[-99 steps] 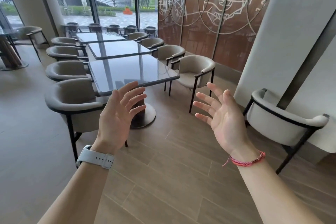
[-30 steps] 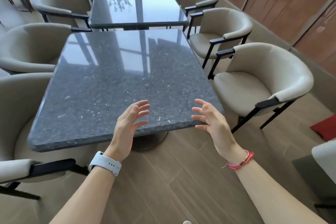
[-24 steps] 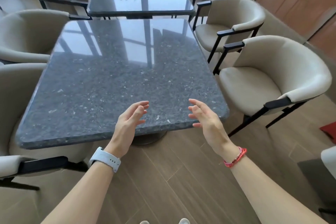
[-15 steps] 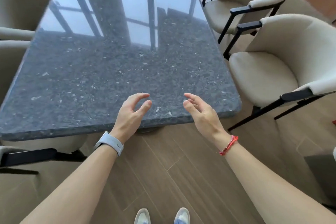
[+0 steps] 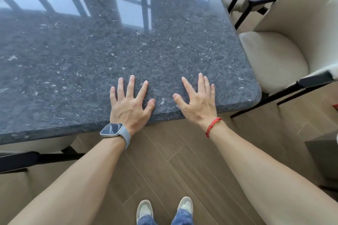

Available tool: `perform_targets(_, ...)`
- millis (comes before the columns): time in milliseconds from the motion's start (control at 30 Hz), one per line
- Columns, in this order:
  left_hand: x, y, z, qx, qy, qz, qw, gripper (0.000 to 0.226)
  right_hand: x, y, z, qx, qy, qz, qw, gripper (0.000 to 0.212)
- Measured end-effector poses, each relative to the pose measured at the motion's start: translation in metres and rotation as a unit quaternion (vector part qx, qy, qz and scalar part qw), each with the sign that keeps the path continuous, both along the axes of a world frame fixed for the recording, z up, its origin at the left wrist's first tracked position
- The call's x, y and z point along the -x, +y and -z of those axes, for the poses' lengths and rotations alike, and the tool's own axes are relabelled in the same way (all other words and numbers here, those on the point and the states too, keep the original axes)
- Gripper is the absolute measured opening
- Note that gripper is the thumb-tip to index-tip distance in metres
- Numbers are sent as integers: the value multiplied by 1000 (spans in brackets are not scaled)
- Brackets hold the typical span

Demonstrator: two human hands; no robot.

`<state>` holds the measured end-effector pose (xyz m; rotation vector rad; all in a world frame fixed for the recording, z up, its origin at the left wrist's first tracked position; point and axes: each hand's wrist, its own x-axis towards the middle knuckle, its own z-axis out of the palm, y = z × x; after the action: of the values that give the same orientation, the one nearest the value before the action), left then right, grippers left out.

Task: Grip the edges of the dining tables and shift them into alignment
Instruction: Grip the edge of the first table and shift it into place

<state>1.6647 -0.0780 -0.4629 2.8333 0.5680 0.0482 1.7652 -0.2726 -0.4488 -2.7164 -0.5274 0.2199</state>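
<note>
Two hands lie flat, fingers straight and spread, on the dark stone dining table (image 5: 91,56) at its near edge. The left hand (image 5: 129,105) sits just beside the right hand (image 5: 198,103), with a cream chair (image 5: 285,45) to the right.

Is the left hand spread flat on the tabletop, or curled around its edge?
Spread flat: left hand lies palm down on the stone tabletop, fingers straight, splayed.

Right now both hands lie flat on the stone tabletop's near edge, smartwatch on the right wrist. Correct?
One slip: the head view shows the smartwatch on the left wrist; the right wrist wears a red cord bracelet. The left hand and right hand do lie flat on the stone tabletop at its near edge.
</note>
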Motion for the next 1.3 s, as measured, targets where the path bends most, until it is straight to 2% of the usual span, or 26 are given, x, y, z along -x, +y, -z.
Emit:
perform_targets(100, -1, -2, 5, -13, 3, -7, 1000, 70, 2, 7, 15, 54, -81, 14, 995, 74)
perform_targets(300, -1, 0, 6, -18, -12, -8, 1000, 69, 1, 11, 21, 60, -129, 35, 989, 70)
perform_targets(767, 0, -2, 5, -27, -14, -8, 1000, 64, 3, 10, 23, 53, -125, 38, 990, 74)
perform_targets(967, 2, -7, 10, -47, -2, -5, 999, 73, 2, 8, 26, 44, -135, 37, 989, 67)
perform_targets(1300, -1, -9, 18, -96, -50, -26, 994, 73, 2, 9, 33, 24, -160, 46, 986, 60)
